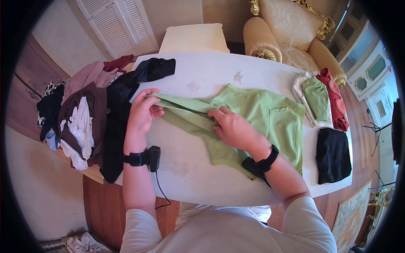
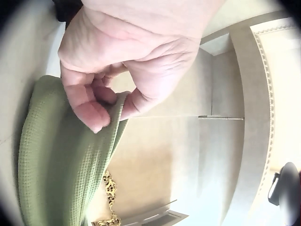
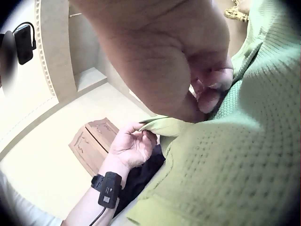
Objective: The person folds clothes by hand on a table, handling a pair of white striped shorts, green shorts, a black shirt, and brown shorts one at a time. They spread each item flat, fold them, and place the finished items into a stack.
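Observation:
A light green knit garment (image 1: 253,105) lies across the white table, a long narrow part of it stretched to the left. My left hand (image 1: 144,110) pinches the far left end of that part; in the left wrist view, thumb and fingers (image 2: 96,115) grip the edge of the textured green cloth (image 2: 61,155). My right hand (image 1: 236,128) is over the middle of the garment, its fingers curled on the cloth. The right wrist view shows the right thumb and fingers (image 3: 207,101) pinching the green fabric (image 3: 225,165), with the left hand (image 3: 134,146) beyond.
Black clothing (image 1: 116,122) and a heap of mixed clothes (image 1: 80,114) lie on the left. A folded black item (image 1: 333,156), a folded green piece (image 1: 315,99) and a red one (image 1: 335,101) lie at the right. Behind the table (image 1: 190,185) stand a stool (image 1: 194,38) and an armchair (image 1: 291,46).

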A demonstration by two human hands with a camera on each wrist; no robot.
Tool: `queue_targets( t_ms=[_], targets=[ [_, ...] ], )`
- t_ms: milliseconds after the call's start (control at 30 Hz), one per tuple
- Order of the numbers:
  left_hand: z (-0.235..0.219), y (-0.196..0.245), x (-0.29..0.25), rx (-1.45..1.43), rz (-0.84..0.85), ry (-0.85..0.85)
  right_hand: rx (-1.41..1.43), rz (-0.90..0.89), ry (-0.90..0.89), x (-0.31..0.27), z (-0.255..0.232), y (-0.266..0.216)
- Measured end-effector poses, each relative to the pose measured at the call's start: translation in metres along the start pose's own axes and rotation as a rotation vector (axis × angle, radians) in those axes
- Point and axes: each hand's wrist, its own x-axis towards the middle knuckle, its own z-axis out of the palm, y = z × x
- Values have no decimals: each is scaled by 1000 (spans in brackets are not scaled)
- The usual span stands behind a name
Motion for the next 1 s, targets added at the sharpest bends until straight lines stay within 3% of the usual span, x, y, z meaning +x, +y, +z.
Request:
queue_targets(
  t_ms=[233, 333, 433, 533, 633, 733, 833, 933, 1000],
  targets=[
    [7, -4, 1, -39, 51, 42, 70, 82, 151, 6, 0, 5],
    [8, -6, -1, 123, 65, 120, 38, 75, 206, 6, 0, 6],
    [-6, -15, 8, 830, 288, 233, 29, 89, 151, 5, -9, 5],
    [-7, -13, -3, 1286, 342, 370, -19, 128, 83, 5, -19, 11],
    [-7, -9, -4, 1364, 153, 271, -88, 79, 7, 4, -29, 16],
    [-6, -13, -1, 1241, 201, 191, -119, 6, -87, 2, -28, 17],
    [2, -10, -3, 1210, 137, 168, -172, -11, -167, -2, -26, 13],
    [-3, -25, 3, 1274, 361, 206, -206, -15, -206, -3, -24, 12],
    [-2, -28, 6, 1160, 405, 88, -210, -22, -218, -4, -23, 14]
  ],
)
